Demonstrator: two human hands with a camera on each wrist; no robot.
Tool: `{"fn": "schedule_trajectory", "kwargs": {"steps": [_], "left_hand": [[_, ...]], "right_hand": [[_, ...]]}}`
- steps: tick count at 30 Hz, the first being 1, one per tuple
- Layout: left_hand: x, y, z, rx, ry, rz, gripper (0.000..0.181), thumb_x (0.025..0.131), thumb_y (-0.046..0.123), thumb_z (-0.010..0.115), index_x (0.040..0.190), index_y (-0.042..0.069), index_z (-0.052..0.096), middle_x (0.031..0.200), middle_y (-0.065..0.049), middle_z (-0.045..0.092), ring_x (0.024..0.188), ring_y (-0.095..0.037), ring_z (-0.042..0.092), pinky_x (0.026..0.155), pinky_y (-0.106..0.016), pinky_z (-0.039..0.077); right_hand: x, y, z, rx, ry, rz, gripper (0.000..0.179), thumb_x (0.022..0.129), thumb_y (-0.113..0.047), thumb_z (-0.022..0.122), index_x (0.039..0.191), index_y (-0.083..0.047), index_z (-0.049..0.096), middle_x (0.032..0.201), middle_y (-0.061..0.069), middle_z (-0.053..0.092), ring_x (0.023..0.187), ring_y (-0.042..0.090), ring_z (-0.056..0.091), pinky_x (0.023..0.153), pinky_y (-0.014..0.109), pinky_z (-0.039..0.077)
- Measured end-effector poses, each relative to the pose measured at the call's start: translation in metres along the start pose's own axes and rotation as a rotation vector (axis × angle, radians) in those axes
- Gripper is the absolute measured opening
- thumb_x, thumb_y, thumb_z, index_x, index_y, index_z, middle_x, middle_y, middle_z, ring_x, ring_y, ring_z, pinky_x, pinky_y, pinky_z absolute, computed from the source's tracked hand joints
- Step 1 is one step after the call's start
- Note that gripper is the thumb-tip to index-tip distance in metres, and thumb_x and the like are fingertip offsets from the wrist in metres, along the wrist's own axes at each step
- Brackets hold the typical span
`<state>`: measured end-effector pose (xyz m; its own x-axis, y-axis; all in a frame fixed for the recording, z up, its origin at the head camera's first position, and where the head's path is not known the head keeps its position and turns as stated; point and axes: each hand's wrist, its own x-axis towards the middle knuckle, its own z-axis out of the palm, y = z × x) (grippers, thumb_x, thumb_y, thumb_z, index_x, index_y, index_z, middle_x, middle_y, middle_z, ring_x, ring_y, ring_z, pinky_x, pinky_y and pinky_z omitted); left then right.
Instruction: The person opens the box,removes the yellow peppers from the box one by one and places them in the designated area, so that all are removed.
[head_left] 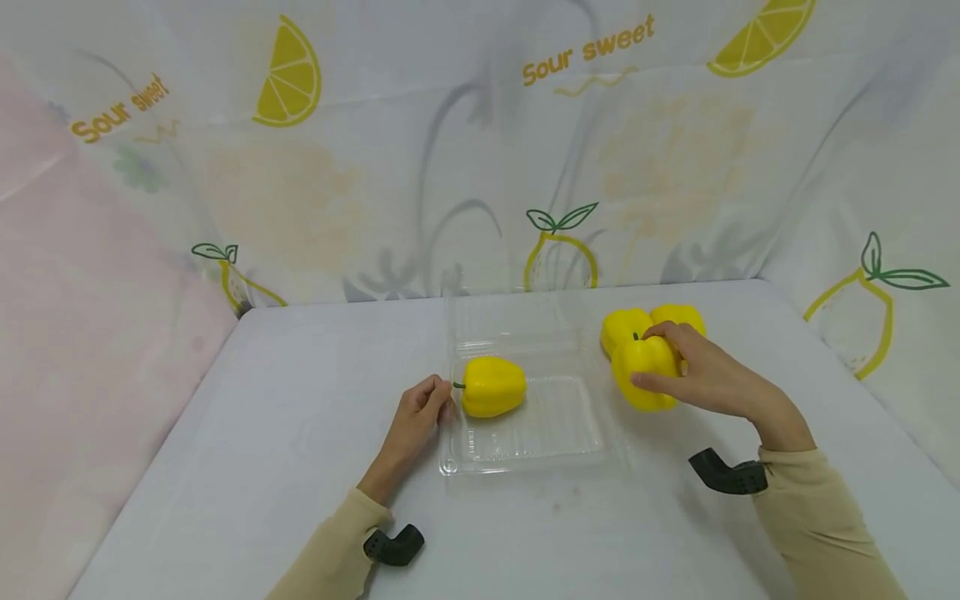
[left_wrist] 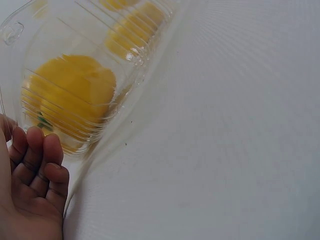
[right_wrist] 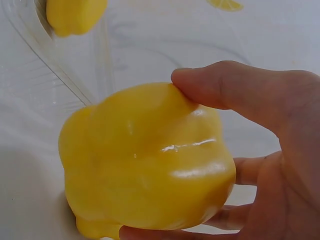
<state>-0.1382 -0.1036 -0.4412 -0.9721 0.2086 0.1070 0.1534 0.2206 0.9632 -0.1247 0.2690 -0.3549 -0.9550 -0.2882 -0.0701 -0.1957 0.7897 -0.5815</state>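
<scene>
A clear plastic clamshell container (head_left: 536, 450) lies with its lid up at the back, in the middle of the table. Inside its left part one yellow bell pepper (head_left: 493, 387) rests on its side, green stem to the left. My left hand (head_left: 422, 412) holds the container's left edge, thumb and fingers at the rim; the left wrist view shows the bent fingers (left_wrist: 52, 150) against the clear wall. To the right of the container, my right hand (head_left: 705, 371) grips another yellow bell pepper (right_wrist: 150, 160) between thumb and fingers. Its stem points up in the head view.
Behind the gripped pepper, more yellow bell peppers (head_left: 624, 323) sit close together on the white table (head_left: 285, 433). A lemon-print cloth (head_left: 390, 167) hangs along the table's back edge and continues at the sides.
</scene>
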Motion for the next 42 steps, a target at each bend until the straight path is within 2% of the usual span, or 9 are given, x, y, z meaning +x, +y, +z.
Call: {"fn": "schedule_trajectory", "kwargs": {"steps": [8, 15, 23, 35, 42], "left_hand": [[-0.001, -0.002, 0.0, 0.006, 0.0, -0.012, 0.03, 0.1, 0.013, 0.044, 0.076, -0.004, 0.049, 0.065, -0.005, 0.047, 0.061, -0.01, 0.044, 0.056, -0.018, 0.038], [-0.004, -0.003, 0.0, 0.007, 0.011, -0.024, 0.031, 0.1, 0.011, 0.045, 0.075, -0.007, 0.048, 0.066, -0.018, 0.048, 0.061, -0.015, 0.045, 0.056, -0.018, 0.037], [-0.003, -0.001, 0.002, 0.011, 0.017, -0.025, 0.03, 0.1, 0.012, 0.045, 0.074, -0.003, 0.049, 0.065, -0.005, 0.047, 0.06, -0.009, 0.044, 0.056, -0.018, 0.038], [-0.002, 0.001, 0.002, -0.003, 0.01, -0.024, 0.029, 0.1, 0.011, 0.045, 0.075, -0.003, 0.049, 0.064, -0.005, 0.048, 0.06, -0.008, 0.045, 0.057, -0.019, 0.039], [-0.001, 0.001, 0.001, -0.015, 0.008, -0.024, 0.029, 0.1, 0.011, 0.045, 0.075, -0.004, 0.049, 0.064, -0.007, 0.048, 0.06, -0.01, 0.045, 0.057, -0.019, 0.039]], "right_hand": [[-0.001, 0.004, 0.0, -0.004, -0.013, 0.012, 0.068, 0.087, -0.044, 0.064, 0.131, 0.0, 0.037, 0.127, 0.019, 0.046, 0.103, 0.029, 0.049, 0.084, 0.041, 0.043], [-0.003, 0.006, 0.002, -0.021, -0.035, 0.016, 0.068, 0.086, -0.046, 0.064, 0.13, -0.001, 0.039, 0.126, 0.018, 0.048, 0.101, 0.027, 0.05, 0.083, 0.04, 0.044], [-0.002, 0.009, 0.0, -0.049, -0.036, 0.027, 0.068, 0.086, -0.046, 0.064, 0.13, -0.001, 0.039, 0.123, 0.018, 0.051, 0.1, 0.027, 0.051, 0.081, 0.04, 0.044], [-0.001, 0.016, -0.001, -0.049, -0.085, 0.011, 0.061, 0.085, -0.044, 0.065, 0.126, -0.005, 0.044, 0.119, 0.015, 0.053, 0.097, 0.025, 0.051, 0.078, 0.036, 0.044], [-0.001, 0.019, 0.0, -0.028, -0.142, 0.011, 0.062, 0.085, -0.044, 0.066, 0.127, -0.005, 0.043, 0.124, 0.018, 0.051, 0.101, 0.027, 0.051, 0.082, 0.041, 0.044]]}}
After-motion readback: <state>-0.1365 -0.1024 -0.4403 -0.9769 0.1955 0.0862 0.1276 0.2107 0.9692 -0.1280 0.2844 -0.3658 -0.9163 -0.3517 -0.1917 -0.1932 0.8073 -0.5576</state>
